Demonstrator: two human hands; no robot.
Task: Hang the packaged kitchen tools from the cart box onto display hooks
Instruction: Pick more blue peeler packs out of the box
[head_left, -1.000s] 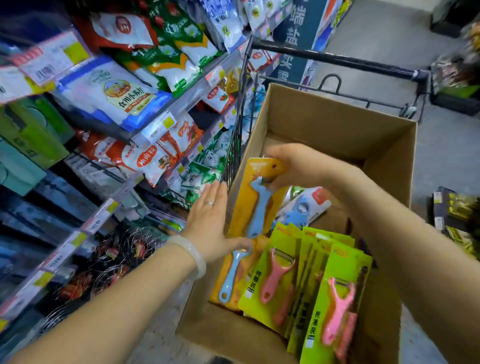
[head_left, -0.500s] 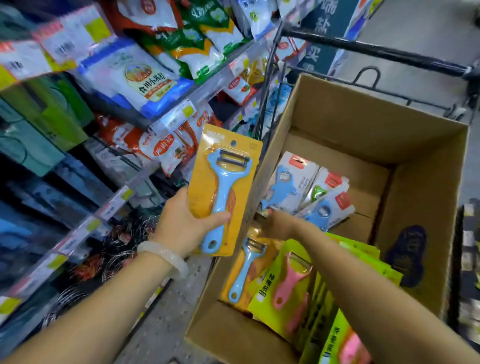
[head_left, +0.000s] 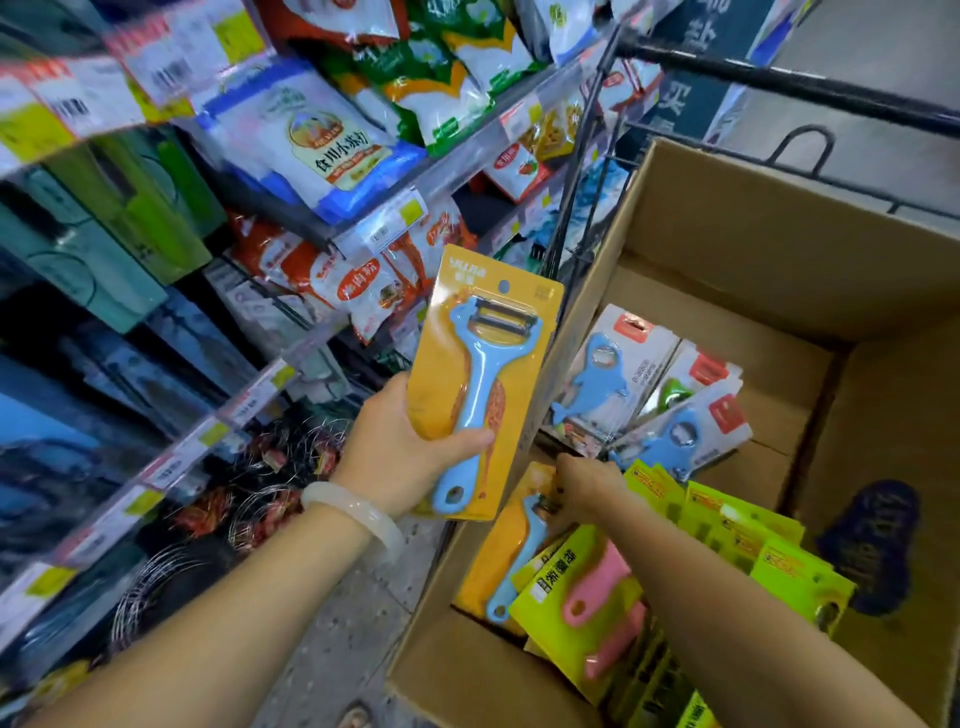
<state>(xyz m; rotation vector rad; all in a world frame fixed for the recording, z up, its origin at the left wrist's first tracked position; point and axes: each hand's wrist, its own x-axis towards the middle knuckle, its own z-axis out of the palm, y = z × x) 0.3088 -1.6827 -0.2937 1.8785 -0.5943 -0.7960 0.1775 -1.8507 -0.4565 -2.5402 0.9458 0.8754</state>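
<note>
While the left hand (head_left: 410, 457) grips a yellow-carded peeler (head_left: 483, 384) mid-frame, the right hand (head_left: 584, 488) pinches another in the box (head_left: 779, 270), lower centre; gathering continues, hooks come next.

The box (head_left: 753, 249) is matt brown cardboard. The peeler pack (head_left: 483, 384) is a glossy yellow card under clear plastic, the peeler itself smooth blue plastic. The bracelet (head_left: 353, 512) looks polished, milky. Shelf bags (head_left: 311, 140) are shiny plastic film. The cart (head_left: 779, 83) is dark metal wire.
</note>
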